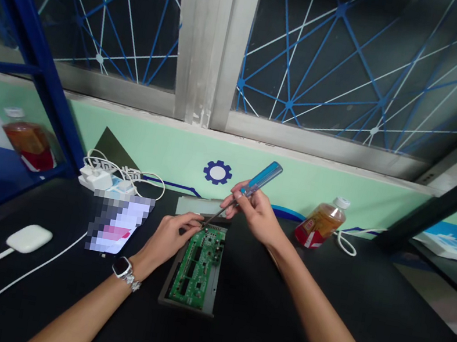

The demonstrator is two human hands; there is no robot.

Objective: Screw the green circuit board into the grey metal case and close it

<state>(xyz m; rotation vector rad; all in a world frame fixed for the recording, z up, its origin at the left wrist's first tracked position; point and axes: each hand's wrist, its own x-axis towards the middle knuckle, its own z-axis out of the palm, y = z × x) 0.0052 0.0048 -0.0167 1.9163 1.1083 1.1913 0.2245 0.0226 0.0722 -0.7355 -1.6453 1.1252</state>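
Note:
A green circuit board [203, 269] lies in a grey metal housing [210, 292] on the black table. My right hand [253, 211] is closed around a screwdriver [261, 178] with a clear blue handle, tilted so that its shaft runs down to the left. The tip meets the board's far left corner. There my left hand [176, 232] has its thumb and fingers pinched together beside the tip; whatever is between them is too small to make out. Behind the board lies a flat pale panel [193, 206], partly covered by my right hand and the shaft.
On the left are a lit phone [123, 229], a white earbud case [29, 238] on a cable, and a power strip [97, 178] with plugs. A drink bottle [320, 222] stands at the back right. Window frames and a green wall bound the table's far edge.

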